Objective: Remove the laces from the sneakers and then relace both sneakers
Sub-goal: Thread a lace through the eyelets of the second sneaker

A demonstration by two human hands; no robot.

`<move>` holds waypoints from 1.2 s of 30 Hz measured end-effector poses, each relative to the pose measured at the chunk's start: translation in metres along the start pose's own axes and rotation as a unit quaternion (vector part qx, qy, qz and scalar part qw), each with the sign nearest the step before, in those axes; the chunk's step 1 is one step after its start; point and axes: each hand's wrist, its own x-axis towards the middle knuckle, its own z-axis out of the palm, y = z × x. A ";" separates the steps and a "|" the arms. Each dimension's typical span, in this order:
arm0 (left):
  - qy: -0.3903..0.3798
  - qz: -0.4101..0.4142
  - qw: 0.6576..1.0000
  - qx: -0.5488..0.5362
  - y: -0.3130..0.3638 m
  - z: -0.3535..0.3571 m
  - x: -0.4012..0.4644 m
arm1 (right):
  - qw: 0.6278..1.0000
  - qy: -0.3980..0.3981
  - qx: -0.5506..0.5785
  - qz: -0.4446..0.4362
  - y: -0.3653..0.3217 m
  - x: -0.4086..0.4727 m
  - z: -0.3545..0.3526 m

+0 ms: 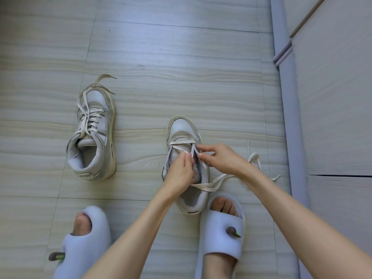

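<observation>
Two worn grey-white sneakers stand on the floor, toes pointing away from me. The left sneaker [92,133] is laced through its eyelets, and its cream lace ends trail loose past the toe. The right sneaker [186,158] has a cream lace [213,183] through only its lowest eyelets near the toe. My left hand [180,171] rests over this sneaker's tongue and pinches the lace between thumb and fingers. My right hand [219,158] pinches the lace at the sneaker's right eyelet row. The lace's free lengths run across the shoe's opening and out to the right on the floor.
I sit on a pale wood-grain tiled floor [161,67]. My feet wear pale blue slippers, one at lower left [84,244], one [221,228] touching the right sneaker's heel. A light cabinet [332,97] with a grey edge runs along the right side.
</observation>
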 end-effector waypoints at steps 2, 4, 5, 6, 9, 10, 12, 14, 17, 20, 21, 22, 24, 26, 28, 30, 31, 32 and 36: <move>-0.020 -0.039 0.999 -0.027 0.005 -0.004 0.002 | 1.000 -0.008 -0.001 0.001 0.001 0.000 -0.001; -0.015 -0.052 0.998 -0.023 0.013 -0.008 0.003 | 0.999 0.022 0.024 -0.002 0.002 0.000 0.002; -0.003 -0.044 0.999 -0.002 0.015 -0.010 0.002 | 0.998 0.053 0.044 -0.006 0.002 -0.001 0.005; 0.008 -0.034 0.999 0.025 0.016 -0.012 -0.001 | 0.994 0.089 0.060 -0.012 0.001 -0.001 0.009; 0.015 -0.037 0.999 0.028 0.011 -0.015 -0.017 | 0.992 0.113 0.049 -0.033 -0.005 -0.005 0.017; 0.013 -0.052 0.999 0.006 0.009 -0.016 -0.023 | 0.995 0.086 0.030 -0.035 -0.008 -0.006 0.018; 0.000 -0.087 0.994 -0.061 0.007 -0.017 -0.032 | 0.999 0.026 0.001 -0.037 -0.015 -0.008 0.020; -0.020 -0.116 0.986 -0.120 0.008 -0.019 -0.037 | 0.998 -0.011 0.053 -0.027 -0.018 -0.007 0.020; -0.046 -0.137 0.977 -0.157 0.010 -0.023 -0.041 | 0.988 -0.037 0.153 0.004 -0.018 -0.009 0.017; -0.074 -0.155 0.967 -0.188 0.010 -0.027 -0.042 | 0.984 -0.057 0.165 0.017 -0.020 -0.010 0.017; -0.081 -0.156 0.967 -0.182 0.010 -0.027 -0.041 | 0.986 -0.057 0.154 0.013 -0.020 -0.008 0.019; -0.087 -0.155 0.969 -0.175 0.010 -0.027 -0.040 | 0.988 -0.054 0.143 0.012 -0.022 -0.009 0.020; -0.092 -0.150 0.971 -0.159 0.009 -0.027 -0.040 | 0.990 -0.045 0.131 0.007 -0.026 -0.007 0.023; -0.094 -0.144 0.974 -0.148 0.007 -0.027 -0.041 | 0.989 -0.042 0.139 0.017 -0.029 -0.006 0.023; -0.092 -0.142 0.976 -0.136 0.007 -0.027 -0.044 | 0.989 -0.040 0.139 0.031 -0.031 -0.004 0.023; -0.061 -0.138 0.981 -0.123 0.006 -0.027 -0.046 | 0.989 -0.028 0.143 0.039 -0.031 -0.005 0.024; -0.031 -0.127 0.987 -0.099 0.004 -0.027 -0.046 | 0.988 -0.021 0.151 0.040 -0.029 -0.005 0.025; 0.002 -0.106 0.993 -0.058 0.002 -0.029 -0.044 | 0.986 -0.016 0.160 0.040 -0.029 -0.006 0.024; 0.050 -0.058 0.997 0.029 0.002 -0.038 -0.038 | 0.985 -0.019 0.166 0.044 -0.025 -0.007 0.023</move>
